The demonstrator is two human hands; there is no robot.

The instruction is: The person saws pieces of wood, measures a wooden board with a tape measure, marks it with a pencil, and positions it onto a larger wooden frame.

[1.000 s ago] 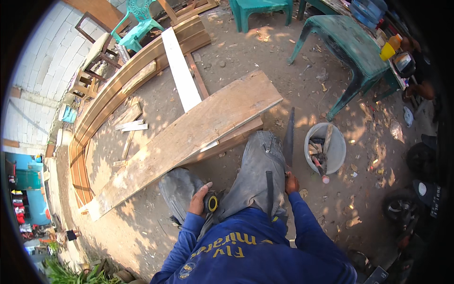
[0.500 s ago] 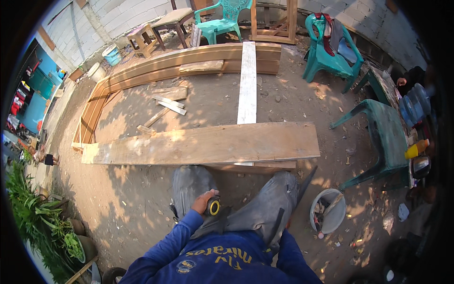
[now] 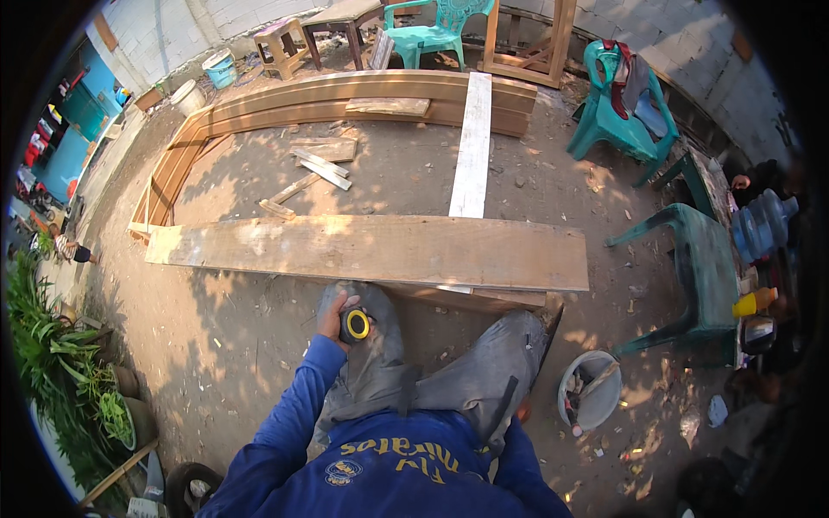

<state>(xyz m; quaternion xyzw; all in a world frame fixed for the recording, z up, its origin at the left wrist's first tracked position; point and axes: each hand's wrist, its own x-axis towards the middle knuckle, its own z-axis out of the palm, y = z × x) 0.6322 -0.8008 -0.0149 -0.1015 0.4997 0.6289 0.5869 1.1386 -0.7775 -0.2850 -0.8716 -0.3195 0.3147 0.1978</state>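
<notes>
— What carries everything here?
— Bare dirt ground (image 3: 259, 345), strewn with wood chips. Across the middle of the frame lies a wide plank (image 3: 371, 249); a narrow pale board (image 3: 472, 147) runs from it toward the top

— And elsewhere?
— Stacked long timbers (image 3: 345, 95) curve along the upper left, with short offcuts (image 3: 315, 168) below them. At the lower right stands a grey bucket (image 3: 589, 390); green plastic chairs (image 3: 617, 116) stand at the upper right

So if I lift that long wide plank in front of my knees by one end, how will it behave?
The plank looks thick and long, so probably heavy and stiff, sagging little. Its rough sawn face should grip, not slip. Lying flat, it won't roll.
</notes>
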